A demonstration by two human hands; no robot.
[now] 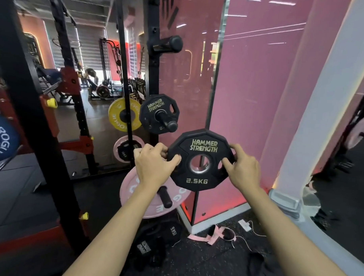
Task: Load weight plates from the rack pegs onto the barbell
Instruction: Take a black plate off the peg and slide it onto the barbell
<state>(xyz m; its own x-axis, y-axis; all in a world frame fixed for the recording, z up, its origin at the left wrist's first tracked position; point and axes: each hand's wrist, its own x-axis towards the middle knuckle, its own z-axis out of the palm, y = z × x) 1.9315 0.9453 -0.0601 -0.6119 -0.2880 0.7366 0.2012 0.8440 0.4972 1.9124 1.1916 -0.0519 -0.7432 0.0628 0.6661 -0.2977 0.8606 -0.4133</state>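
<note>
A black 2.5 kg Hammer Strength plate [198, 180] hangs in the air, upright and facing me, clear of the rack. My left hand [153, 163] grips its left edge and my right hand [243, 166] grips its right edge. Behind it, a second black 2.5 kg plate [152, 114] stays on the middle rack peg [167, 122]. Lower down, a pink Rogue plate [152, 205] sits on another peg [165, 197]. The top peg [170, 43] is bare. A blue Rogue plate [1, 139] shows at the far left. No bare barbell sleeve is in view.
The black rack upright [153, 60] stands against a pink glossy wall [250, 99]. A black 15 kg plate [163, 238] rests low by the rack base. Pink straps [210, 236], a cable and dark items litter the floor. A yellow plate [116, 115] shows in the mirror.
</note>
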